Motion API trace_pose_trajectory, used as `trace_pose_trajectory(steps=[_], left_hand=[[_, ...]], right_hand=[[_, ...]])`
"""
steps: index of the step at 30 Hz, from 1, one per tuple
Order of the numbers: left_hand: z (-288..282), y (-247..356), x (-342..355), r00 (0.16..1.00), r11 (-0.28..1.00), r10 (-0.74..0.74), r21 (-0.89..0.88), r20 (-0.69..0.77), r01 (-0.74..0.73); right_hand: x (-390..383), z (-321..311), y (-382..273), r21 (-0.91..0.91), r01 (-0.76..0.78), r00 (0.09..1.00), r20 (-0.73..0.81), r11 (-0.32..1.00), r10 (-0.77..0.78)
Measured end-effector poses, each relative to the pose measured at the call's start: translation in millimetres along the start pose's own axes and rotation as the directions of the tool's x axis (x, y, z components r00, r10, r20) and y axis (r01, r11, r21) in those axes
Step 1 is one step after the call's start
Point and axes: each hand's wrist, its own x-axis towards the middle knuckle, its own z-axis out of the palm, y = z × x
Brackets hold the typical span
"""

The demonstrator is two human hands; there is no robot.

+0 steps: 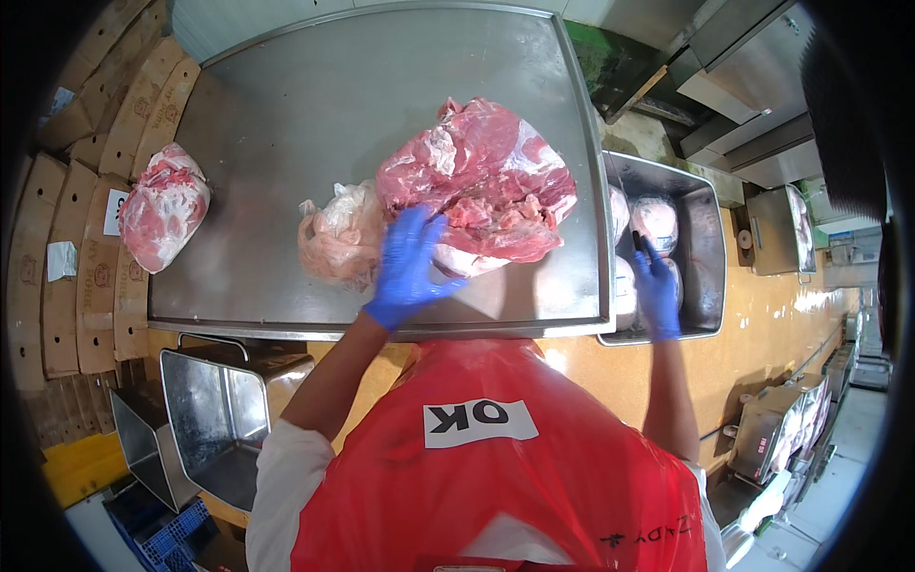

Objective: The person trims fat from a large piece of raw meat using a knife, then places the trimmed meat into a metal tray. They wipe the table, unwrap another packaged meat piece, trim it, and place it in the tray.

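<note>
A large piece of raw red meat (486, 181) lies on the steel table in front of me. My left hand (408, 272), in a blue glove, is at its near left edge with the thumb and fingers apart. Just left of that hand sits a pale heap of fatty trimmings (341, 234), partly covered by it. My right hand (658, 294), also blue-gloved, is above the metal bin on the right. It is closed around the black handle of a knife (639, 242), whose thin blade points away from me and is hard to make out.
Another meat piece (165, 208) lies at the left edge of the steel table (286, 105), beside stacked cardboard boxes (95, 276). The steel bin (703, 238) on the right holds several wrapped meat pieces. Metal tubs (224, 400) stand at the near left. More loaded carts (782, 429) stand farther right.
</note>
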Motion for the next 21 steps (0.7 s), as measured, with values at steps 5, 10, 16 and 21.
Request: trace_pose_trajectory(steps=[5, 10, 16, 21], left_hand=[[33, 41, 61, 0.986, 0.983, 0.157, 0.09, 0.059, -0.161], [50, 15, 92, 0.973, 0.974, 0.226, 0.042, -0.039, -0.224], [52, 22, 140, 0.983, 0.989, -0.093, 0.13, 0.157, 0.073], [60, 24, 144, 0.998, 0.965, -0.037, 0.256, -0.054, 0.049]], right_hand=[[6, 104, 115, -0.147, 0.025, 0.988, -0.147, 0.989, -0.047], [0, 143, 111, -0.295, -0.055, 0.998, -0.04, 0.954, 0.045], [14, 138, 138, -0.444, 0.096, 0.99, -0.052, 0.891, -0.133], [26, 127, 104, -0.339, 0.267, 0.91, -0.219, 0.902, -0.352]])
